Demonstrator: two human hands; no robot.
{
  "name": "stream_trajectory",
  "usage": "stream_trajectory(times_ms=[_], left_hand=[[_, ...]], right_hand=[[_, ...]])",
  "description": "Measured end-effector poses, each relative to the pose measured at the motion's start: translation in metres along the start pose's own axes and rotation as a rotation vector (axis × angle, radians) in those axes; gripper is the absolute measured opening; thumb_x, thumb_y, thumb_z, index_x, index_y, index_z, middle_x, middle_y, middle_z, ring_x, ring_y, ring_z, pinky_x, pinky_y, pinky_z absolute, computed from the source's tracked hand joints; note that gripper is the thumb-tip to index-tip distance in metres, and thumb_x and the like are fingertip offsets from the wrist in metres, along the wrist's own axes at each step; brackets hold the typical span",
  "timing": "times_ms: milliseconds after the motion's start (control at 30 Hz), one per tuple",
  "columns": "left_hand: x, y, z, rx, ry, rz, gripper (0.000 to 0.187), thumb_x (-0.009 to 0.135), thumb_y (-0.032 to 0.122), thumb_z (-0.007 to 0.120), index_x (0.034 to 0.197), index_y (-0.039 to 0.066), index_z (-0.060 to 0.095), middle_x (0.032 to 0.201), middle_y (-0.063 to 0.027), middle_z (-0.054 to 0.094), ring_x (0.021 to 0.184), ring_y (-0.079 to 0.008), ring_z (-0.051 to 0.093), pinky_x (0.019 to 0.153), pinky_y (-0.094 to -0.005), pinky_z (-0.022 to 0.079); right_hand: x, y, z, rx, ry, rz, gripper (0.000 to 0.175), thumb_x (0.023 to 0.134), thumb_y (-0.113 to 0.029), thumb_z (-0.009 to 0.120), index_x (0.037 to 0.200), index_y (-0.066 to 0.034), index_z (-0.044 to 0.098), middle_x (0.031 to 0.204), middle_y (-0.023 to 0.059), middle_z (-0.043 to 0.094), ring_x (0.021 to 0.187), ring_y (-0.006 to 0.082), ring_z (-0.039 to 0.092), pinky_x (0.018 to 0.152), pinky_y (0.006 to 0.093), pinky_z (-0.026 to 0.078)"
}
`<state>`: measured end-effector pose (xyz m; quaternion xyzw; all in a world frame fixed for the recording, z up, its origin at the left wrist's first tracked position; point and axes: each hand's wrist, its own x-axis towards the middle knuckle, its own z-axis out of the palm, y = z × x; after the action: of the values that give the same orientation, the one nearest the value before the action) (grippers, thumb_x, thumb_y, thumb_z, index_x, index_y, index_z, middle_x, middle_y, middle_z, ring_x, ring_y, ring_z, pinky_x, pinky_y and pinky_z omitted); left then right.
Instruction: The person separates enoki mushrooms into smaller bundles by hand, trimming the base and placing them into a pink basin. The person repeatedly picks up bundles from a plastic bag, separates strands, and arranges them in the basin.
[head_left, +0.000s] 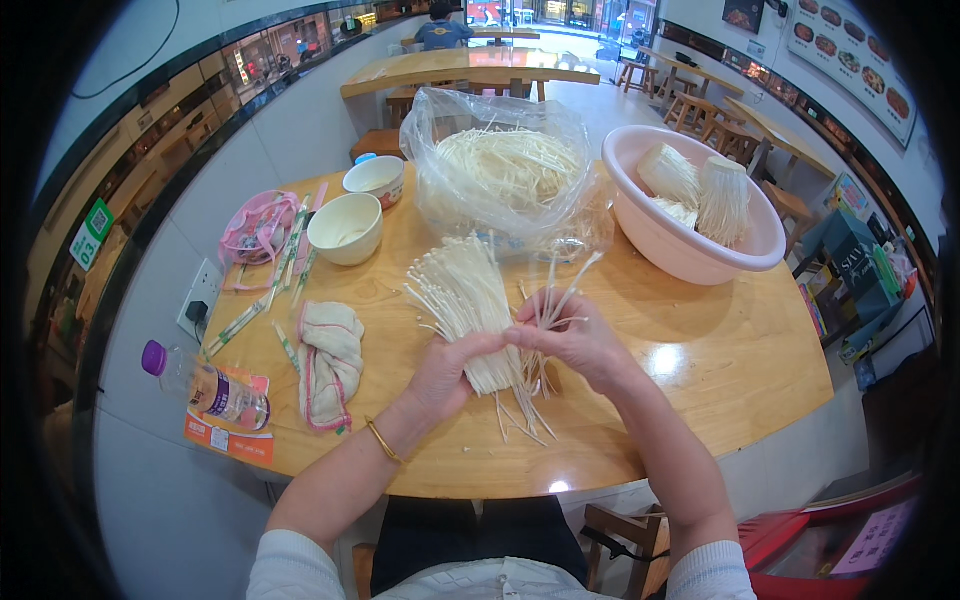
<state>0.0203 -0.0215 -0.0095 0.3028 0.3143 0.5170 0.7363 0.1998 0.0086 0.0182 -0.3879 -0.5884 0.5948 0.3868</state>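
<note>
A thick bunch of enoki mushrooms (480, 300) lies over the wooden table, caps pointing away from me. My left hand (446, 375) grips its lower part, thumb across the stems. Beside it, my right hand (574, 337) pinches a few separate enoki strands (553, 307) that stick up past the fingers. Both thumbs nearly meet at the bunch's right side. Some loose stems (525, 416) hang or lie below the hands. Beyond them stands a clear plastic bag (427, 187) filled with loosened enoki (510, 161).
A pink basin (690, 251) with enoki clumps stands at the right. To the left are two bowls (345, 244) (390, 193), a pink basket (251, 232), wrapped chopsticks (247, 319), a folded cloth (326, 360) and a tilted plastic bottle (217, 394). A person (442, 34) sits farther back.
</note>
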Motion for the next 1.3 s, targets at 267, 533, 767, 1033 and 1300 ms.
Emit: stream_trajectory(times_ms=[267,533,767,1033,1300], left_hand=[[-0.005,0.000,0.007,0.121,-0.095,0.025,0.052,0.076,-0.004,0.059,0.126,0.002,0.043,0.117,-0.0084,0.054,0.109,-0.0200,0.054,0.093,-0.0360,0.047],[-0.005,0.004,0.007,-0.028,-0.076,-0.024,0.050,0.078,-0.004,0.057,0.126,0.002,0.044,0.118,-0.0102,0.054,0.109,-0.0212,0.055,0.094,-0.0376,0.047],[-0.002,0.002,0.005,-0.031,0.012,-0.016,0.043,0.080,0.000,0.060,0.121,0.000,0.047,0.112,-0.0098,0.057,0.102,-0.0211,0.058,0.088,-0.0372,0.050],[0.002,-0.003,0.000,0.024,0.092,0.042,0.032,0.079,0.005,0.063,0.108,-0.001,0.054,0.096,-0.0100,0.061,0.087,-0.0190,0.062,0.078,-0.0338,0.053],[0.003,-0.002,0.000,0.023,0.059,0.011,0.035,0.079,0.005,0.063,0.111,-0.001,0.052,0.094,-0.0105,0.060,0.086,-0.0197,0.061,0.078,-0.0340,0.053]], right_hand=[[0.002,0.004,0.003,0.029,0.048,0.028,0.019,0.077,-0.013,0.075,0.086,-0.0067,0.059,0.075,-0.0023,0.058,0.067,0.0053,0.053,0.061,0.0197,0.041],[0.001,0.005,-0.001,0.054,0.079,0.006,0.013,0.085,-0.017,0.067,0.087,-0.0041,0.063,0.073,0.0017,0.062,0.066,0.0064,0.052,0.060,0.0209,0.042],[0.003,0.008,-0.001,0.044,0.076,-0.020,0.013,0.085,-0.017,0.066,0.086,-0.0040,0.062,0.073,0.0019,0.061,0.064,0.0071,0.050,0.059,0.0220,0.041],[0.006,0.010,-0.007,0.224,-0.045,-0.025,0.014,0.091,-0.019,0.058,0.084,-0.0065,0.059,0.077,0.0025,0.061,0.063,0.0070,0.052,0.061,0.0224,0.043],[0.004,-0.005,-0.017,0.299,0.045,-0.032,0.009,0.087,-0.017,0.063,0.086,-0.0097,0.058,0.075,-0.0016,0.058,0.060,0.0056,0.048,0.058,0.0205,0.039]])
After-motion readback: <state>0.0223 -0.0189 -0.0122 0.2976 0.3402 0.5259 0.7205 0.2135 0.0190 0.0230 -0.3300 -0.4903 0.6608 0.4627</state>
